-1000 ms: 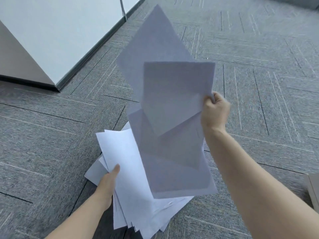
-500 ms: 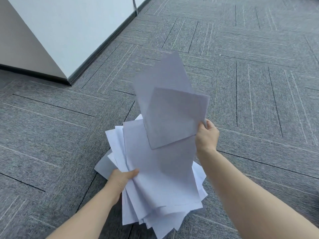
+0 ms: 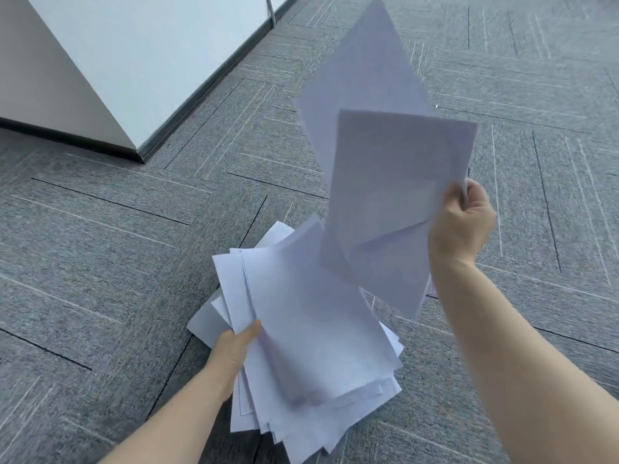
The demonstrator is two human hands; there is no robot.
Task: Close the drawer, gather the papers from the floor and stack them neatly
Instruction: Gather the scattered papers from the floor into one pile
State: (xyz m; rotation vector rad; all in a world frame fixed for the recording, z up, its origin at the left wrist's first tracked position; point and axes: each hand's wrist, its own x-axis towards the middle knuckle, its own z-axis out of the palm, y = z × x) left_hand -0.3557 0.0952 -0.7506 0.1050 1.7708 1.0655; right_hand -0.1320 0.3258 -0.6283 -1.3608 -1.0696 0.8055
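Note:
A loose, fanned stack of white papers (image 3: 311,356) lies over my left hand (image 3: 234,346), which grips its left edge with the thumb on top, low above the carpet. My right hand (image 3: 464,222) is raised to the right and pinches the edge of a few separate white sheets (image 3: 388,182). These sheets hang crooked in the air above the stack, one pointing up toward the top of the view. No drawer is in view.
Grey carpet tiles (image 3: 100,262) cover the floor all around. A white panel or cabinet side with a dark base strip (image 3: 134,61) stands at the upper left, its corner near the papers' far left.
My right hand has lifted its sheets back up and to the right after dipping toward the stack. My left hand keeps its grip on the fanned stack.

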